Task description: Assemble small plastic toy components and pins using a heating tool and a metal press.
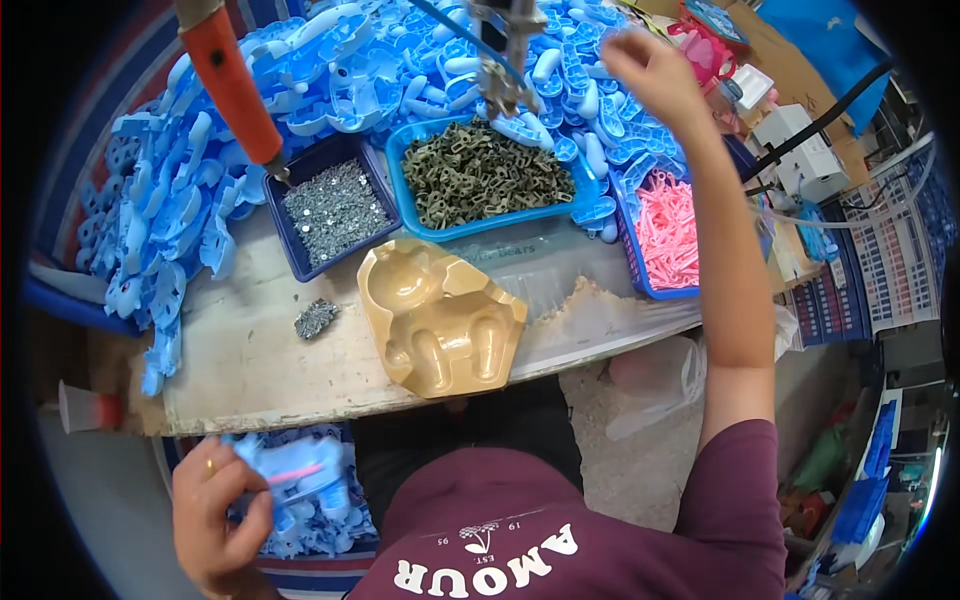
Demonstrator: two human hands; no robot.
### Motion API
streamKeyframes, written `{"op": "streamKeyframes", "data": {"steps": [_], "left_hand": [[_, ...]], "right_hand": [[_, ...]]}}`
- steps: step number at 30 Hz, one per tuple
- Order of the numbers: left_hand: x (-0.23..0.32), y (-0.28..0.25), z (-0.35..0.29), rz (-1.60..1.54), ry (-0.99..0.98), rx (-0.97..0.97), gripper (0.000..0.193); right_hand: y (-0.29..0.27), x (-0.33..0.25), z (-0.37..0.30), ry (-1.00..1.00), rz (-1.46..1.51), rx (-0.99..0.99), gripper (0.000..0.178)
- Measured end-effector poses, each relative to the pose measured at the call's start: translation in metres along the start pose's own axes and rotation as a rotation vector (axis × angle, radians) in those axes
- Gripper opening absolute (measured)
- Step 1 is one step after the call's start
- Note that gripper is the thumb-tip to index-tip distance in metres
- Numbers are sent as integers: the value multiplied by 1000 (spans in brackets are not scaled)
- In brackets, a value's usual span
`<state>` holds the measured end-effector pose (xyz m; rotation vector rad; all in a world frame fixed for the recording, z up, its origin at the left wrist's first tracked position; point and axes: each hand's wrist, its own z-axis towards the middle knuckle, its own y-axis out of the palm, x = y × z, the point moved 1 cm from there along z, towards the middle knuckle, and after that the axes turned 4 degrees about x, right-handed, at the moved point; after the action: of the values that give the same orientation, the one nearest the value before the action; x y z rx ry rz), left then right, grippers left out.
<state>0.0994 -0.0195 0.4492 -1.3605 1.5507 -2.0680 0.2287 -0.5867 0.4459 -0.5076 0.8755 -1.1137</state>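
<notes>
At the lower left is my left hand (pixel 215 515), a ring on one finger. Its thumb and forefinger are apart. Just beside the fingers, a light blue plastic toy part (pixel 325 462) with a pink strip is smeared by motion and looks loose from them. It is above more blue parts (pixel 310 530) below the table edge. My right hand (pixel 655 75) reaches over the far right of a big heap of blue plastic toy parts (pixel 340 70). Its fingers are loosely bent and apart, near the parts, with nothing plainly held. A gold, toy-shaped mould (pixel 455 335) lies at the table's front edge.
A navy tray (pixel 290 245) holds small screws; a blue tray (pixel 440 234) holds dark green clips. Pink sticks (pixel 668 230) fill a basket on the right. A small screw pile (pixel 316 319) lies on the table. An orange screwdriver (pixel 232 85) and metal tool head (pixel 505 65) hang above.
</notes>
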Motion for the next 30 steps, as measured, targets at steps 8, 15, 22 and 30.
{"op": "streamKeyframes", "data": {"steps": [8, 15, 22, 30], "left_hand": [[-11, 31, 1, 239, -52, 123, 28], [25, 106, 99, -214, 305, 198, 49], [30, 170, 131, -433, 507, 295, 38], [26, 185, 112, -121, 490, 440, 31]], "right_hand": [[36, 57, -69, 253, -399, 26, 49], [23, -75, -100, 94, 546, -707, 49], [52, -109, -121, 92, 840, -857, 44], [103, -17, -67, -2, -187, -133, 31]]}}
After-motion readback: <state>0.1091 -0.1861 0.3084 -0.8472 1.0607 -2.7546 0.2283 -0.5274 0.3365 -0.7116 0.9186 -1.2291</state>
